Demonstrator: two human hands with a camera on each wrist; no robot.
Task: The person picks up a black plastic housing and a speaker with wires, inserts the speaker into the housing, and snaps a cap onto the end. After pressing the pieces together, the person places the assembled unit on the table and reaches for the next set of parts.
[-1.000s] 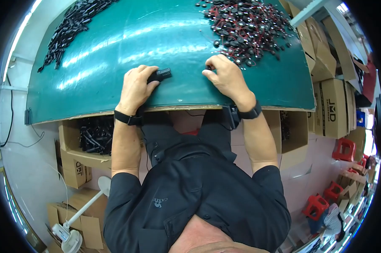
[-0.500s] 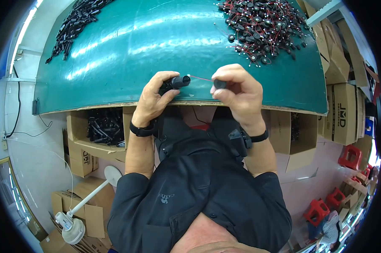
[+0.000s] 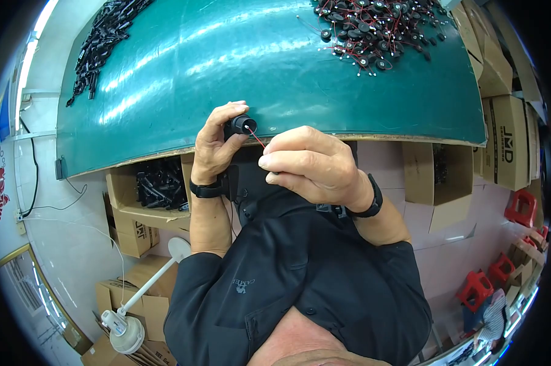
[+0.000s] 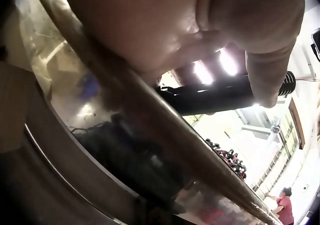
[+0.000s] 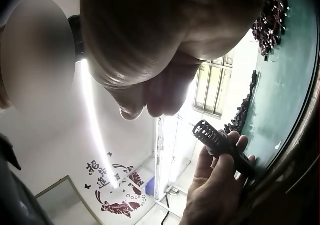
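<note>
My left hand grips a black tube, its round open end facing right toward the other hand. The ribbed end of the tube shows in the right wrist view, and its long body in the left wrist view. A thin red wire runs from the tube's mouth to the fingertips of my right hand, which pinch it; whatever else those fingers hold is mostly hidden. Both hands are at the table's front edge.
The green table bears a pile of black tubes at back left and a heap of round black parts with red wires at back right. Cartons with black parts stand below the edge.
My right hand came from beside the heap with a round black part and red wire, then moved down and left to the tube. My left hand turned the tube's open end toward it.
</note>
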